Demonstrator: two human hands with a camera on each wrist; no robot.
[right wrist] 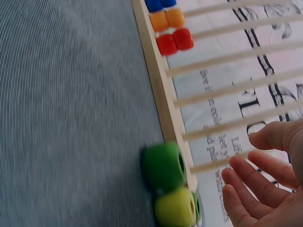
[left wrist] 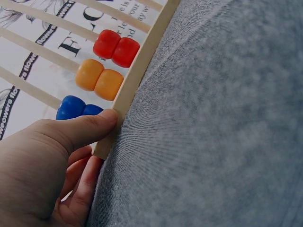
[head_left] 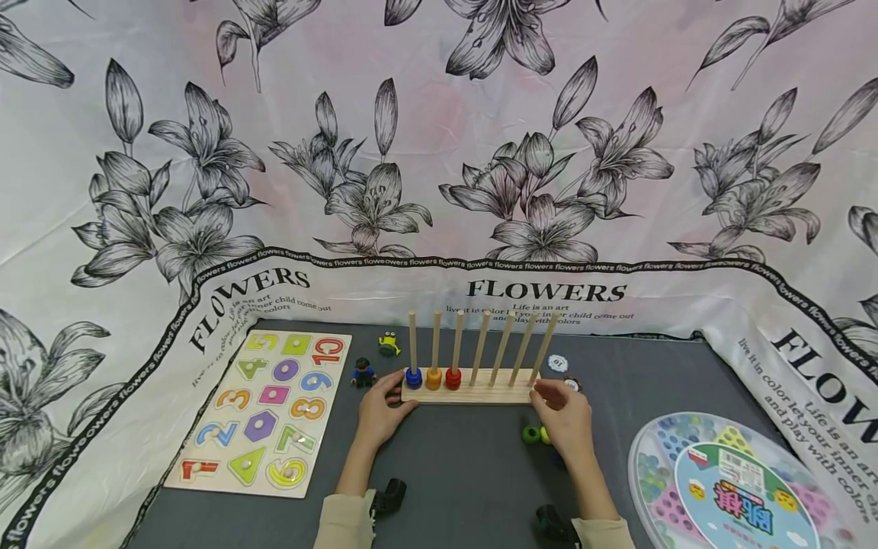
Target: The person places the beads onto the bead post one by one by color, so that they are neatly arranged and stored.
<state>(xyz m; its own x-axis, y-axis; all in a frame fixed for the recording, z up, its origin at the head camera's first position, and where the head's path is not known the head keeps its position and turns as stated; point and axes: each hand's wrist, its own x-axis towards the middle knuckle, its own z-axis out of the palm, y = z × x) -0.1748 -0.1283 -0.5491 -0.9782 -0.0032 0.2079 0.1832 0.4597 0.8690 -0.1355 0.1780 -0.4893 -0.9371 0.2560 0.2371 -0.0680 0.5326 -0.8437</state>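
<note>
A wooden peg stand (head_left: pixel 494 396) with several upright rods lies across the middle of the table. Its three leftmost rods carry stacked beads: blue (head_left: pixel 413 378), orange (head_left: pixel 434 379) and red (head_left: pixel 453 379), two to each rod in the left wrist view. My left hand (head_left: pixel 382 410) grips the left end of the base, thumb on its front edge beside the blue beads (left wrist: pixel 71 108). At the right end is my right hand (head_left: pixel 568 418), its fingers loosely bent and holding nothing in the right wrist view. Just below it lie a green bead (right wrist: pixel 163 166) and a yellow bead (right wrist: pixel 174 208).
A number and shape puzzle board (head_left: pixel 274 490) lies at the left. Behind the left hand are a small toy figure (head_left: pixel 363 373) and a yellow-green toy (head_left: pixel 389 345). A round game box (head_left: pixel 748 488) sits at the right. White round pieces (head_left: pixel 557 363) lie behind the right hand.
</note>
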